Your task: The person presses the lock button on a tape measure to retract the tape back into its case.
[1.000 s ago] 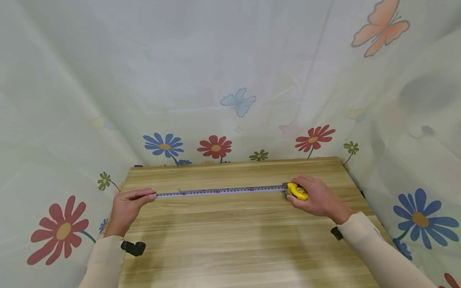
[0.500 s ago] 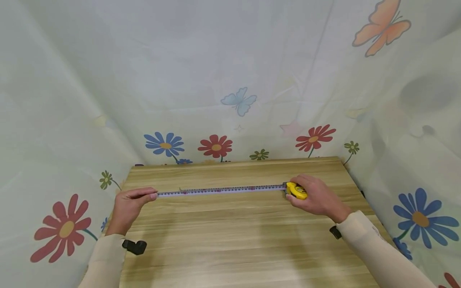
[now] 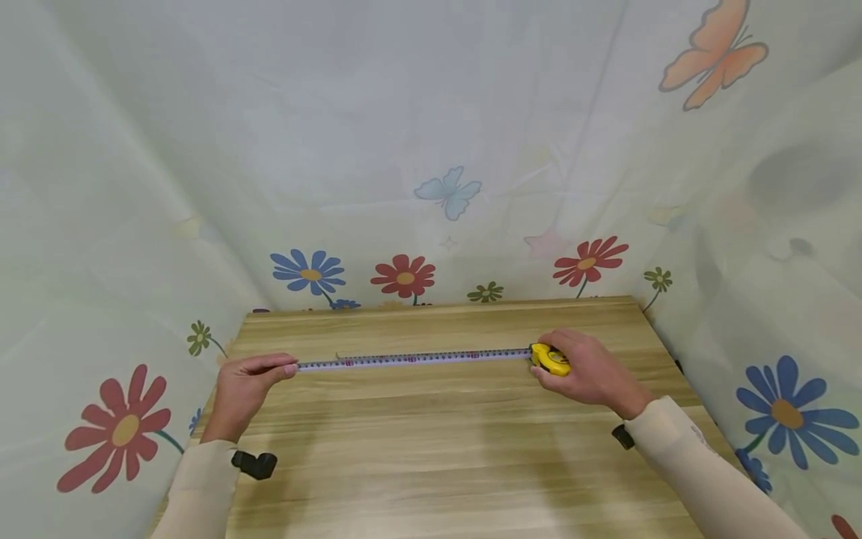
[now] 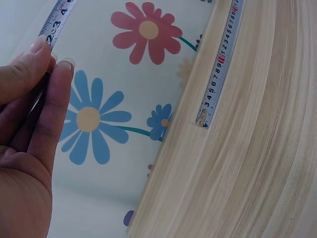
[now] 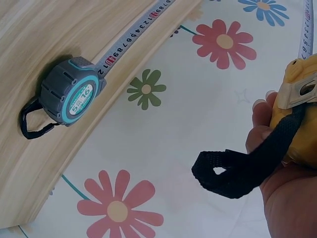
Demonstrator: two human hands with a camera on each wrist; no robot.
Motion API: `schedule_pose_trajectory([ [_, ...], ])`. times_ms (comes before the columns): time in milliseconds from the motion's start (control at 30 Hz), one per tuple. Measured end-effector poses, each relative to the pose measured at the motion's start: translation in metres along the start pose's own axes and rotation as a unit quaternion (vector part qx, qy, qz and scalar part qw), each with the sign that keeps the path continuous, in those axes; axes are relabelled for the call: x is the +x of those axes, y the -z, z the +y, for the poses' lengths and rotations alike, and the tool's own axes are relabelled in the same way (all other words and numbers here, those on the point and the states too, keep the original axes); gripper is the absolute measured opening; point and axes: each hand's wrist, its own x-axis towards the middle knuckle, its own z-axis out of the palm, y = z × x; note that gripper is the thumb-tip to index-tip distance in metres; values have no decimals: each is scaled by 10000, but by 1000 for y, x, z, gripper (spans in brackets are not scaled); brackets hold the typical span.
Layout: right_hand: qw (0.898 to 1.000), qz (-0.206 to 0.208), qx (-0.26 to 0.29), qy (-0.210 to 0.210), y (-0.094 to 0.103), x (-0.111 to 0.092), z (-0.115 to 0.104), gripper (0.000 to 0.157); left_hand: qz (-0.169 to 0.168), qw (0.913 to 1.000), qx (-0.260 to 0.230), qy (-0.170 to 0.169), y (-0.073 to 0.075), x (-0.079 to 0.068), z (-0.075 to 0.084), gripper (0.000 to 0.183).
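My right hand (image 3: 592, 373) grips a yellow tape measure (image 3: 554, 361), whose black wrist strap (image 5: 242, 176) hangs loose in the right wrist view. Its pulled-out blade (image 3: 380, 364) runs left to my left hand (image 3: 244, 389), which pinches the end between thumb and fingers. A second tape measure (image 5: 72, 94), grey and teal, lies on the table with its own blade (image 4: 218, 69) drawn out. That blade's hooked end rests on the wood. From the head, the yellow case and right hand mostly hide the grey case. The held blade appears raised above the lying one, nearly parallel to it.
The wood-grain table (image 3: 431, 464) extends toward me under both forearms. Pale curtains (image 3: 350, 112) printed with flowers and butterflies stand along the table's back and sides. A black wrist camera (image 3: 254, 464) sits at the left cuff.
My right hand has shifted slightly left with the yellow tape measure, and my left hand slightly right. The held blade spans a little less, and less of the grey case shows.
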Motion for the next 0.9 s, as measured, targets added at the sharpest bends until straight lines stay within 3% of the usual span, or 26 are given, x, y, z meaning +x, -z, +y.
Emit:
schedule_pose_trajectory([
  [900,9999,48,29,132,-7,4,-3,35,-85,9995,-305,-93,-6,-2,4,37],
])
